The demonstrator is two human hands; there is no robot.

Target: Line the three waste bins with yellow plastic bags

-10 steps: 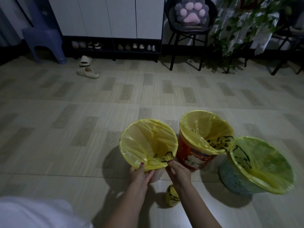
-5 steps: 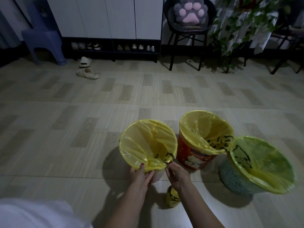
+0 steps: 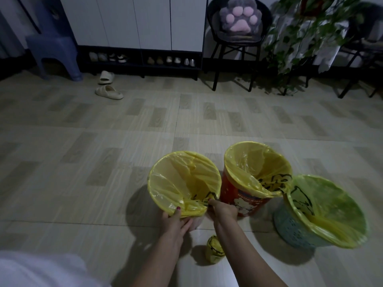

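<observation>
Head view: left bin's yellow bag [image 3: 182, 181] sits folded over the rim on the floor. Left hand [image 3: 176, 220] grips the overhang; right hand [image 3: 222, 209] pinches the slack. Advice: pull taut evenly, tuck under the rim.

The tiled floor [image 3: 103, 162] carries three lined bins [image 3: 244, 200], a bag roll [image 3: 214, 248] and slippers [image 3: 108, 92].
</observation>
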